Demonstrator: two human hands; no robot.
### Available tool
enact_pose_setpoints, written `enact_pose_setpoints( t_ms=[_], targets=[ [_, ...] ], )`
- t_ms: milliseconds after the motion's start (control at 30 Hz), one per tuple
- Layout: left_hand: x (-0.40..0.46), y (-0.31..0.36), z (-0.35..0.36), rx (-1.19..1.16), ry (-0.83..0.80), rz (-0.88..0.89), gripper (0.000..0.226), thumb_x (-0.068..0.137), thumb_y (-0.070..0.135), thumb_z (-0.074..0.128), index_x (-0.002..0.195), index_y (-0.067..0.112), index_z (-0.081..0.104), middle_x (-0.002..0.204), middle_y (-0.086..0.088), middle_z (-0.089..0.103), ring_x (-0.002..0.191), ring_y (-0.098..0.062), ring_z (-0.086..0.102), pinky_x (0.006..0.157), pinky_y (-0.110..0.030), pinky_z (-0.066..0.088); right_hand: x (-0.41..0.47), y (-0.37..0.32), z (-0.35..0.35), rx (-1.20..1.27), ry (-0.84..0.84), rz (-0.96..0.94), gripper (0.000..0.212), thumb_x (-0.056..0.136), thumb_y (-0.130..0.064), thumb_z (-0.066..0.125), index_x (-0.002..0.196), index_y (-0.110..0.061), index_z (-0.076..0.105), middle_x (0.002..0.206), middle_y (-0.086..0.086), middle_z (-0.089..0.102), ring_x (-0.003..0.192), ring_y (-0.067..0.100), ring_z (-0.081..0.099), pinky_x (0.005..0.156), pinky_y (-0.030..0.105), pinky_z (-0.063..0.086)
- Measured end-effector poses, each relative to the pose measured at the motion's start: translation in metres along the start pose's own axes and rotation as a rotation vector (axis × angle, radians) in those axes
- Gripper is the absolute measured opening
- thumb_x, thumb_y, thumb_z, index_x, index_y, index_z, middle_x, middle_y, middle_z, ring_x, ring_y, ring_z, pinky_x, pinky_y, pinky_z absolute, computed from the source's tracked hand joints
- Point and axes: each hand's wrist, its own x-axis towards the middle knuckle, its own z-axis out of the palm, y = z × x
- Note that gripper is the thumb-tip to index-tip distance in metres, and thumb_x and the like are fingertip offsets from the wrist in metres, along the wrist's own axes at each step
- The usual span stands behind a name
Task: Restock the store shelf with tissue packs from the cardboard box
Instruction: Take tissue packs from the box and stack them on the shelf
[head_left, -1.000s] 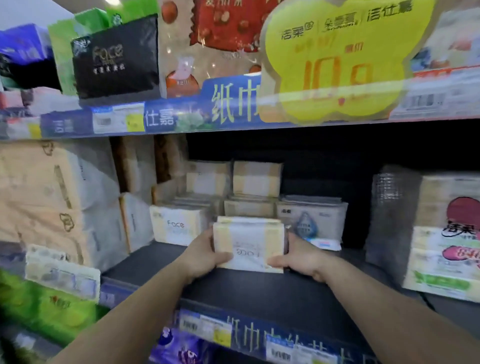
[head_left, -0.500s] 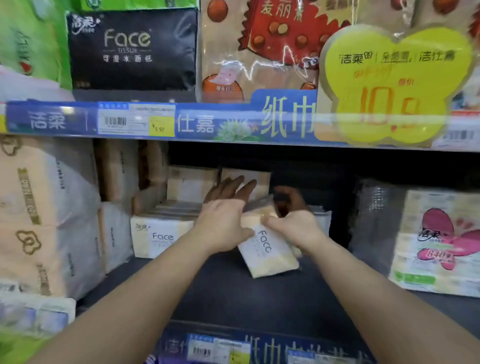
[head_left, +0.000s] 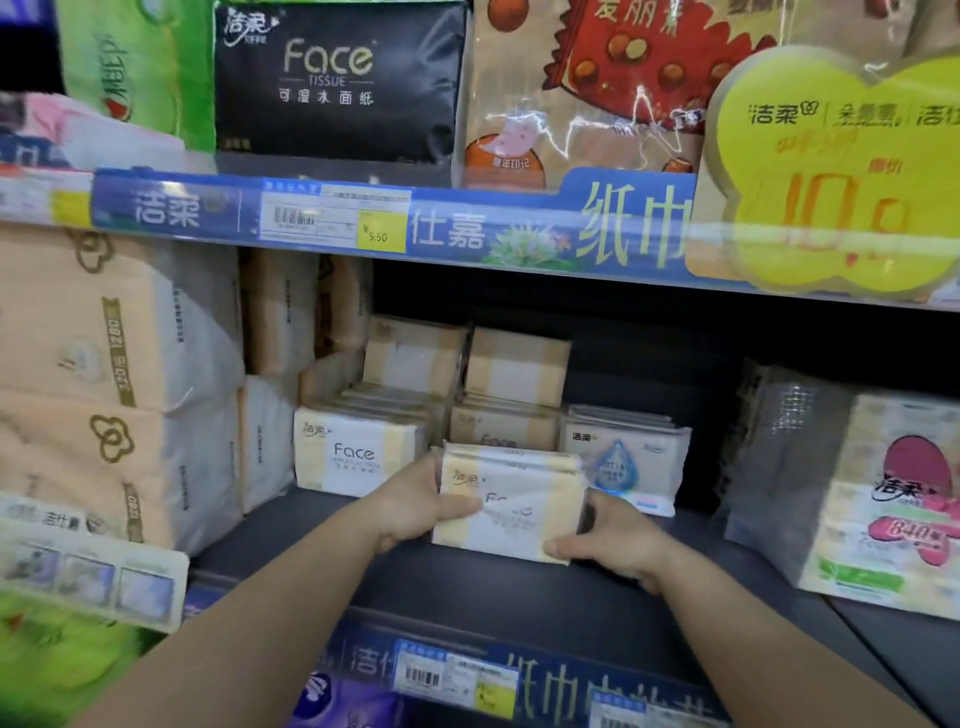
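A cream and white Face tissue pack (head_left: 511, 501) stands upright on the dark shelf board (head_left: 467, 577), label facing me. My left hand (head_left: 415, 501) grips its left end, thumb across the front. My right hand (head_left: 610, 543) holds its lower right corner, thumb along the bottom edge. Behind it sit more packs: a Face pack (head_left: 356, 449) to the left, stacked tan packs (head_left: 514, 366) at the back, and a white pack with a blue drop (head_left: 626, 457) to the right. The cardboard box is out of view.
Large peach bundles (head_left: 104, 384) fill the left of the shelf. A pink-printed bundle (head_left: 883, 499) stands at the right. The upper shelf edge (head_left: 363, 218) with price tags hangs overhead, with a yellow price sign (head_left: 831, 171) at right. Bare board lies in front of the pack.
The pack was tilted half a second ago with my hands reaching deep over it; now it stands upright and square, both hands at its ends, nearer the shelf front.
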Motion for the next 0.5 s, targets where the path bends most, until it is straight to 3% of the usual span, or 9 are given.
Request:
enact_pose_setpoints(
  t_ms=[67,133,200,267,333,367,433,500],
  targets=[
    [0.001,0.000,0.001,0.046,0.061,-0.015,0.039,0.080,0.020,0.076,0.114,0.018,0.057,0.107,0.005,0.071,0.102,-0.012,0.067,0.094,-0.034,0.052,0.004,-0.001,0.004,-0.034,0.078,-0.013,0.042,0.073,-0.012,0.080,0.110,-0.007,0.060,0.091,0.003,0.068,0.065,0.004,0.064,0.061,0.014,0.050],
    [0.000,0.002,0.004,0.200,0.209,-0.021,0.040,0.076,0.030,0.078,0.106,0.021,0.053,0.101,0.008,0.067,0.095,-0.012,0.064,0.080,-0.025,0.050,0.008,-0.003,0.005,-0.003,0.103,0.002,0.032,0.077,-0.008,0.075,0.104,-0.002,0.059,0.076,0.004,0.062,0.045,0.001,0.053,0.044,0.014,0.041],
    [-0.003,0.003,0.007,0.401,0.438,-0.008,0.040,0.074,0.033,0.077,0.098,0.021,0.047,0.094,0.005,0.061,0.088,-0.016,0.059,0.067,-0.025,0.041,0.016,-0.002,0.007,0.027,0.130,0.037,0.033,0.078,-0.009,0.074,0.105,0.000,0.057,0.072,0.006,0.061,0.046,0.007,0.052,0.041,0.018,0.038],
    [-0.002,-0.001,0.010,0.405,0.523,0.016,0.029,0.077,0.025,0.072,0.087,0.020,0.045,0.084,0.003,0.057,0.080,-0.019,0.056,0.065,-0.027,0.039,0.023,-0.005,0.011,0.068,0.157,0.069,0.030,0.080,-0.006,0.072,0.104,-0.002,0.056,0.072,0.009,0.061,0.051,0.012,0.053,0.041,0.020,0.041],
    [0.004,-0.004,0.012,0.297,0.389,0.012,0.018,0.081,0.016,0.067,0.084,0.022,0.050,0.081,0.005,0.058,0.079,-0.017,0.057,0.071,-0.027,0.046,0.031,-0.009,0.017,0.127,0.189,0.078,0.024,0.082,-0.001,0.068,0.102,-0.005,0.056,0.070,0.008,0.060,0.052,0.013,0.055,0.042,0.018,0.045],
    [0.006,-0.006,0.013,0.256,0.300,-0.002,0.016,0.083,0.015,0.065,0.092,0.023,0.055,0.088,0.005,0.060,0.084,-0.015,0.059,0.078,-0.027,0.048,0.035,-0.010,0.020,0.163,0.200,0.080,0.022,0.083,0.001,0.066,0.102,-0.006,0.056,0.069,0.008,0.060,0.053,0.013,0.056,0.043,0.017,0.048],
    [0.010,-0.007,0.013,0.237,0.170,-0.021,0.039,0.088,0.013,0.061,0.124,0.026,0.051,0.114,0.004,0.058,0.106,-0.014,0.058,0.094,-0.024,0.046,0.042,-0.013,0.025,0.269,0.214,0.076,0.024,0.086,0.002,0.063,0.107,-0.007,0.056,0.076,0.006,0.063,0.057,0.014,0.058,0.046,0.017,0.051],
    [0.014,-0.008,0.011,0.244,0.116,-0.029,0.062,0.091,0.010,0.059,0.145,0.027,0.034,0.135,0.001,0.050,0.123,-0.014,0.051,0.102,-0.024,0.041,0.049,-0.013,0.030,0.414,0.234,0.040,0.027,0.089,0.003,0.059,0.113,-0.008,0.056,0.086,0.003,0.066,0.065,0.014,0.060,0.052,0.015,0.054]
  ],
)
